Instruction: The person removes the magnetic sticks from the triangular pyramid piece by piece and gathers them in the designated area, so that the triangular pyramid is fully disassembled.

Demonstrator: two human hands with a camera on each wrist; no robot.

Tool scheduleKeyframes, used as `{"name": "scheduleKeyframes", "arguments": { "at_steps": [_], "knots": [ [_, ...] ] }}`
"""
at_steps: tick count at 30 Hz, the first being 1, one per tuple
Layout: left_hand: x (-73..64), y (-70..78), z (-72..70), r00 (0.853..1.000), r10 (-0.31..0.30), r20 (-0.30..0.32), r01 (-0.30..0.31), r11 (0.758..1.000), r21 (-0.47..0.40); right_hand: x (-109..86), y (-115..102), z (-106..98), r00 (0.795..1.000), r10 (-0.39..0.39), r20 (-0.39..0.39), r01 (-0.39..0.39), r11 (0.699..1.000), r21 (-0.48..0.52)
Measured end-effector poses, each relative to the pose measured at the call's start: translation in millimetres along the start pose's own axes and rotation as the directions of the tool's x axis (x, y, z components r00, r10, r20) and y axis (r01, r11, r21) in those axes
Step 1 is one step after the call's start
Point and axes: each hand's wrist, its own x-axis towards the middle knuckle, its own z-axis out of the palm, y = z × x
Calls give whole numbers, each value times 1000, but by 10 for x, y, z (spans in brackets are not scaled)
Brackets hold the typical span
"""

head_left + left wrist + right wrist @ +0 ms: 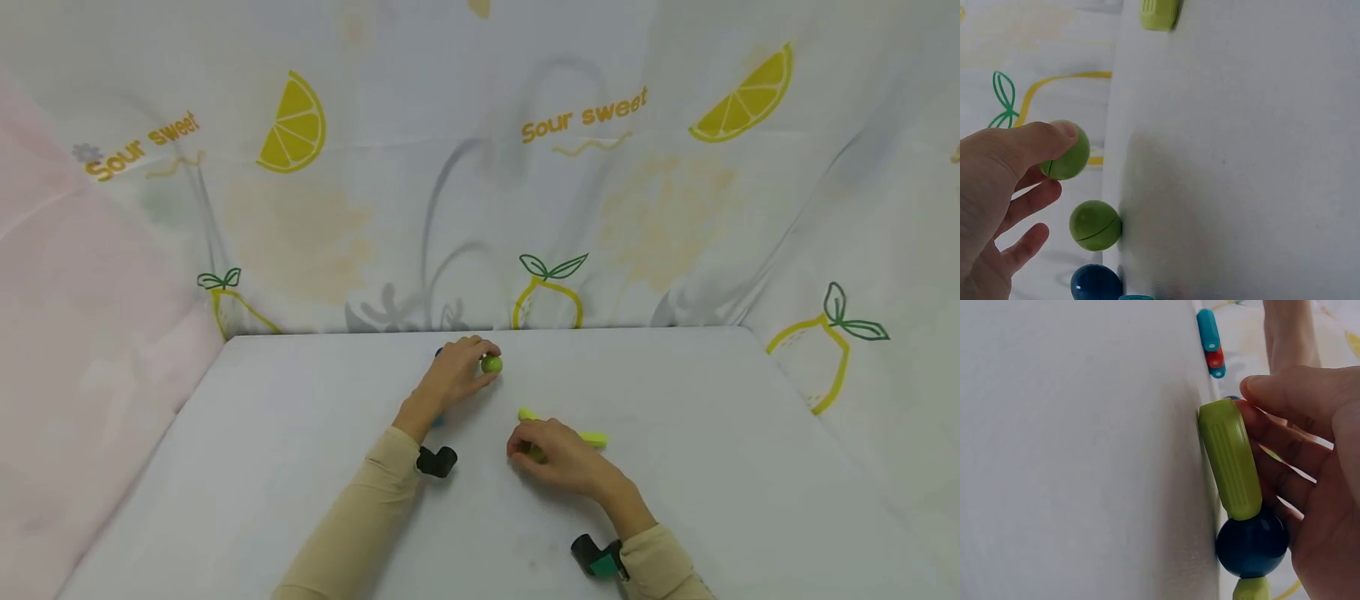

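My left hand [457, 371] pinches a green ball [1067, 156] between thumb and fingers at the table's far side. Below it in the left wrist view, a second green ball [1095, 225] and a dark blue ball [1096, 283] rest on the table. Loosely curled, my right hand [558, 454] is beside a lime-green stick [1232, 459], fingers behind it and thumb apart from it. That stick meets another dark blue ball [1252, 544], which has a further green stick [1252, 589] at its other side. In the head view the right hand hides much of these pieces.
Teal sticks [1209, 330] and a red stick [1214, 358] lie farther off in the right wrist view. The white table [300, 383] ends at a hanging cloth [420, 167] printed with lemons. Each wrist carries a black camera mount [437, 461].
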Motion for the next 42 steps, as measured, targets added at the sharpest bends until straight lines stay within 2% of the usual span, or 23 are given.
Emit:
{"name": "scheduleKeyframes", "arguments": {
  "at_steps": [5, 12, 21, 25, 28, 30, 32, 35, 37, 39, 42],
  "knots": [
    [85, -97, 54, 999, -29, 17, 28, 999, 46, 6, 12, 38, 1000, -22, -19, 22, 1000, -8],
    [142, -131, 97, 999, -31, 13, 30, 998, 47, 11, 8, 26, 1000, -25, -19, 25, 1000, -7],
    [118, -200, 119, 998, -46, 36, 43, 996, 78, 30, -48, 43, 1000, -20, -9, 20, 999, 50],
    [127, -155, 120, 1000, -23, -4, 24, 996, 85, 19, -39, 8, 998, -21, -63, 26, 997, 73],
    [119, -31, 119, 999, 25, -30, -25, 1000, 14, -6, -10, -59, 993, 7, -120, 5, 996, 94],
    [86, 82, 136, 997, 72, -3, -72, 995, -64, -27, 12, -113, 987, 39, -157, -25, 996, 89],
    [24, 205, 173, 991, 111, 74, -100, 985, -141, -49, 34, -171, 980, 89, -179, -76, 994, 75],
    [-95, 363, 267, 966, 133, 221, -82, 971, -226, -85, 57, -248, 968, 177, -176, -170, 984, 53],
    [-180, 447, 323, 955, 117, 272, -54, 972, -228, -111, 59, -292, 956, 256, -147, -252, 967, 46],
    [-255, 504, 368, 958, 86, 274, -27, 977, -211, -136, 45, -327, 935, 339, -104, -337, 941, 38],
    [-350, 570, 382, 976, 38, 215, -3, 987, -160, -163, 17, -352, 889, 457, -30, -457, 889, 14]
  ]
}}
